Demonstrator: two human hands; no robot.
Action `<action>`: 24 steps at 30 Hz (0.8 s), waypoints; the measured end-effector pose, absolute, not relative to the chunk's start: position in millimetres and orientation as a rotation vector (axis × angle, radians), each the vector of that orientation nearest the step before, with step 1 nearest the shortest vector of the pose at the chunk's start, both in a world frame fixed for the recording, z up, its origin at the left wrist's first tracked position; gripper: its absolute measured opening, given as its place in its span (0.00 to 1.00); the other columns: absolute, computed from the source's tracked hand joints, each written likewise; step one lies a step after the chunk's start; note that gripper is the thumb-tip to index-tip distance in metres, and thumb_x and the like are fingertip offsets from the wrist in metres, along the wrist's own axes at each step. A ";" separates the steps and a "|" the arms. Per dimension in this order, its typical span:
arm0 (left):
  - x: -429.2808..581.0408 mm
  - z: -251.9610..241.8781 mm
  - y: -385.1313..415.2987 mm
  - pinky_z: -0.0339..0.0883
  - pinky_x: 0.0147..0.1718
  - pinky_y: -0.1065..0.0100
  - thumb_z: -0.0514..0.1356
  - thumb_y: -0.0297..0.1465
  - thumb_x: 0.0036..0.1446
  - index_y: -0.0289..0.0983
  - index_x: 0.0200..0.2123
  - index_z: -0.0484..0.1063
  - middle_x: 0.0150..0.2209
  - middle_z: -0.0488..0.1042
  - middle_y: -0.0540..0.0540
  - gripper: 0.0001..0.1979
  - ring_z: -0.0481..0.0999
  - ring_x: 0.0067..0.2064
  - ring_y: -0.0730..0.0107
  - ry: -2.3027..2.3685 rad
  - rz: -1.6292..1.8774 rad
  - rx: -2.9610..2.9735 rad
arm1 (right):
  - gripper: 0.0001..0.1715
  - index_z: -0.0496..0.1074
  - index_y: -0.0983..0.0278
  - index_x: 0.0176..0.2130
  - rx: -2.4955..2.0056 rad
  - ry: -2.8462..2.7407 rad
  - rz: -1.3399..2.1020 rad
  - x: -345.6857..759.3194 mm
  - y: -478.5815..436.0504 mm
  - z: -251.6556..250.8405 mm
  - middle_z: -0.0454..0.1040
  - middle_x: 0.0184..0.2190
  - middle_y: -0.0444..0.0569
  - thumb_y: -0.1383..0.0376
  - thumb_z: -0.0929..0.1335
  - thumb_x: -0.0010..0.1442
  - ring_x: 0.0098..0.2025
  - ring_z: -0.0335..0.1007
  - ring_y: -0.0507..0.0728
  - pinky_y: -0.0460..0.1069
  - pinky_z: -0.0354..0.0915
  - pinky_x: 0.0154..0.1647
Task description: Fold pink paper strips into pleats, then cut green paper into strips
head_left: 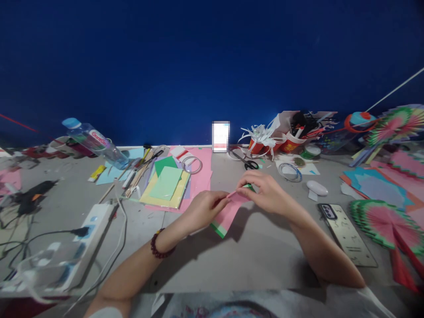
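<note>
Both of my hands hold a pink paper sheet (228, 215) with a green and white edge, lifted a little above the grey table (251, 256). My left hand (205, 208) pinches the sheet's upper left part, fingers closed. My right hand (265, 191) pinches its top edge, fingers curled over a green strip. A beaded bracelet (159, 248) sits on my left wrist.
A stack of coloured paper (167, 187) lies left of my hands, with sticks, a tape ring (192, 164) and a tilted water bottle (94, 141). Scissors (247, 161), red cups (281, 141), a phone (346, 234) and folded paper fans (384, 223) lie right. A power strip (89, 229) and glue gun (33, 192) lie left.
</note>
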State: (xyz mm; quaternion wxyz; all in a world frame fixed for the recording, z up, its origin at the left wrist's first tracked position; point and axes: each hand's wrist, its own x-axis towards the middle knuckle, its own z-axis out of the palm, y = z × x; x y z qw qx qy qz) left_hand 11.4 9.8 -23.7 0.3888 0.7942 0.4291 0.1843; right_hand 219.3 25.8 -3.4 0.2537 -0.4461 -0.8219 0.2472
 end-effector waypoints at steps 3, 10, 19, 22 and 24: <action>11.7 -25.9 9.3 0.46 0.23 0.71 0.48 0.35 0.66 0.35 0.23 0.66 0.19 0.61 0.53 0.19 0.59 0.23 0.75 1.092 0.508 2.050 | 0.07 0.73 0.64 0.31 -1.201 -2.238 0.669 219.3 25.2 -2.9 0.73 0.30 0.47 0.68 0.67 0.61 0.36 0.67 0.55 0.49 0.60 0.38; 13.9 -36.5 7.3 0.46 0.23 0.71 0.50 0.33 0.64 0.35 0.27 0.71 0.18 0.65 0.51 0.17 0.59 0.20 0.75 1.219 0.535 2.167 | 0.09 0.73 0.63 0.36 -1.179 -2.382 0.275 210.1 14.0 -5.8 0.75 0.37 0.52 0.69 0.63 0.64 0.42 0.66 0.60 0.54 0.58 0.44; 13.0 -28.9 6.0 0.49 0.24 0.71 0.48 0.38 0.66 0.37 0.34 0.72 0.23 0.71 0.50 0.17 0.65 0.24 0.72 1.155 0.477 2.189 | 0.11 0.74 0.63 0.30 -1.216 -2.341 0.319 214.1 18.9 -7.0 0.75 0.31 0.50 0.66 0.65 0.63 0.37 0.67 0.58 0.53 0.59 0.41; 10.2 -25.0 7.7 0.49 0.24 0.71 0.49 0.38 0.66 0.36 0.30 0.70 0.23 0.69 0.51 0.17 0.65 0.25 0.72 1.133 0.473 2.163 | 0.11 0.73 0.63 0.29 -1.234 -2.309 0.343 218.8 21.5 -4.5 0.75 0.30 0.49 0.67 0.65 0.63 0.36 0.66 0.58 0.53 0.59 0.40; 8.8 -23.3 9.0 0.49 0.24 0.71 0.49 0.37 0.66 0.36 0.28 0.69 0.23 0.68 0.51 0.18 0.63 0.24 0.73 1.114 0.479 2.129 | 0.11 0.73 0.63 0.28 -1.230 -2.304 0.364 220.1 22.2 -3.2 0.75 0.29 0.48 0.67 0.65 0.63 0.35 0.66 0.57 0.52 0.59 0.39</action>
